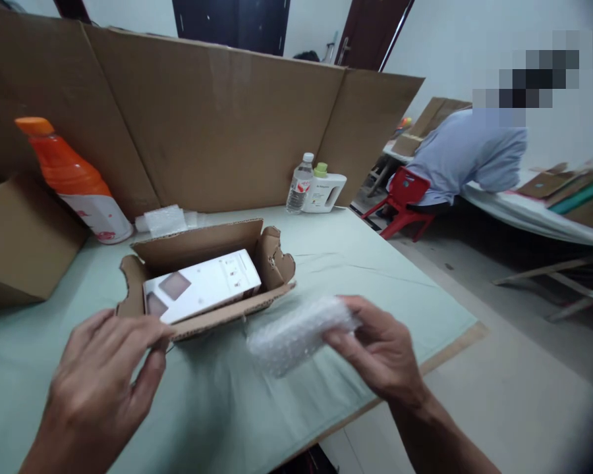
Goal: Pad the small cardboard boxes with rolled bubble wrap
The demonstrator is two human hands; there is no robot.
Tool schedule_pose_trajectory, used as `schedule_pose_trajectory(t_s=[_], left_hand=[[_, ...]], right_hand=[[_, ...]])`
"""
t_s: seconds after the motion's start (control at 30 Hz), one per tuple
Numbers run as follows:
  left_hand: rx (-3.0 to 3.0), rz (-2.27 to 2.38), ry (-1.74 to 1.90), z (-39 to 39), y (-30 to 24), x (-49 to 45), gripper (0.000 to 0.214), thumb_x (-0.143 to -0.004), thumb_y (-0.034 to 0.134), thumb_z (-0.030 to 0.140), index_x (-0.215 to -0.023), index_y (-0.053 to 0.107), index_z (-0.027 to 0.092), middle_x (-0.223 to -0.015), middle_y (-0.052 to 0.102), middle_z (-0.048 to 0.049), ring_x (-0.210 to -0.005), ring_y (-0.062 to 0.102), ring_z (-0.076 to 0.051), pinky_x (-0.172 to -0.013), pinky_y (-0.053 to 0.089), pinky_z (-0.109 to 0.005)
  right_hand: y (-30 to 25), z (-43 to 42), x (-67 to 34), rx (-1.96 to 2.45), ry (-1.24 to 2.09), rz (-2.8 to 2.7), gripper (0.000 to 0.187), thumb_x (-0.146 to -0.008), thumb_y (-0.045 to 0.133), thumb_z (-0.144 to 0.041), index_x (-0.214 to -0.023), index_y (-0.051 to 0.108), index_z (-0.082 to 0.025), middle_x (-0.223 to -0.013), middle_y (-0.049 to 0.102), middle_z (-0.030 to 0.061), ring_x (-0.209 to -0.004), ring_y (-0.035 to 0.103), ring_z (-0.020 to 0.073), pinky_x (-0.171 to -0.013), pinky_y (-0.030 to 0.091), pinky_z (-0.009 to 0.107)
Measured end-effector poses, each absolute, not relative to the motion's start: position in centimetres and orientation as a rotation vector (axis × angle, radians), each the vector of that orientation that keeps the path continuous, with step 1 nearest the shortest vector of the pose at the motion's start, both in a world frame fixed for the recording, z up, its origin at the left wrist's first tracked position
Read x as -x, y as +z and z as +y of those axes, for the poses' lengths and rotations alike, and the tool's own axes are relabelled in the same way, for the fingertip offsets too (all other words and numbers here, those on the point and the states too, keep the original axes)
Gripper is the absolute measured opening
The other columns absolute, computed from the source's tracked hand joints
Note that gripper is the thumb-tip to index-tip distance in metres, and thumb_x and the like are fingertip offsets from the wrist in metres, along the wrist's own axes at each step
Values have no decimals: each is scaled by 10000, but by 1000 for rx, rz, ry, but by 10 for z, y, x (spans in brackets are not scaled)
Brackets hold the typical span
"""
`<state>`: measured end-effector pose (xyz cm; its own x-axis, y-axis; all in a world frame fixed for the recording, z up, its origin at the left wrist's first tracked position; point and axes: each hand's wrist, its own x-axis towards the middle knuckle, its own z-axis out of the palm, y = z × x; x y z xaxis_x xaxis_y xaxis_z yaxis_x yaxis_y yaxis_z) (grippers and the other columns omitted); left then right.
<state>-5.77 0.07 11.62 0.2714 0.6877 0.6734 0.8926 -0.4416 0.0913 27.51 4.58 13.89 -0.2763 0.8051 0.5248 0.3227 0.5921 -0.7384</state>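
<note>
left hand [99, 388] is seen nearest the camera, back upward and fingers loosely curled. its forefinger and thumb are brought to the front edge of the small open brown cardboard box [197, 245]; whether that edge is pinched cannot be told. right hand [380, 355] is closed around one end of a rolled bundle of clear bubble wrap [296, 336], which is held just above the desk [356, 276] and just beside the box's front right corner. the desk is covered with a pale green cloth.

the small box is set on the cloth with its flaps folded outward, and a long white rectangular carton [202, 288] is laid inside it, slightly tilted.

at the left edge, a larger plain brown cardboard carton [20, 243] is stood on the desk. behind it, an orange-topped plastic bottle with a white label [74, 178] is seen leaning, and a loose piece of bubble wrap [165, 219] is laid next to the bottle's base.

at the desk's far right corner, a clear plastic water bottle [300, 184] and a white plastic jug with a green cap [326, 189] are stood together. a tall folded cardboard screen [227, 125] is stood along the back of the desk.

further off on the right, a person in a pale blue shirt [467, 155] is seated on a red plastic chair [405, 194], bent over another table [524, 210].
</note>
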Motion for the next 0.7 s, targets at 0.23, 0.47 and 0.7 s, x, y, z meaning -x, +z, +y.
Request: schedule_pose_trajectory(t_s=[0.23,0.47,0.7], left_hand=[[2164,-1467,-888,-35,106,43,246,-920,540,154,-1134,613,252,-968,721,-67,-867,653,-274,-985,421,-534],[2103,-1404,-905,-12,109,44,194,-918,542,94,-1071,616,187,-982,693,-119,-899,602,-297,-907,444,-502],[2097,-1361,-989,-10,105,47,199,-897,579,65,-1058,647,161,-971,691,-109,-888,616,-280,-932,446,-488]], right_hand=[[179,108,-241,1010,90,-1799,207,-901,681,-337,-1065,668,-213,-899,695,10,-760,611,160,-698,500,294],[189,137,-195,1689,-149,-2442,285,-889,601,-266,-1146,685,-177,-895,747,84,-793,637,235,-655,339,303],[211,130,-194,1580,89,-2690,269,-910,589,-385,-1057,708,-193,-924,745,40,-763,597,166,-612,247,286]])
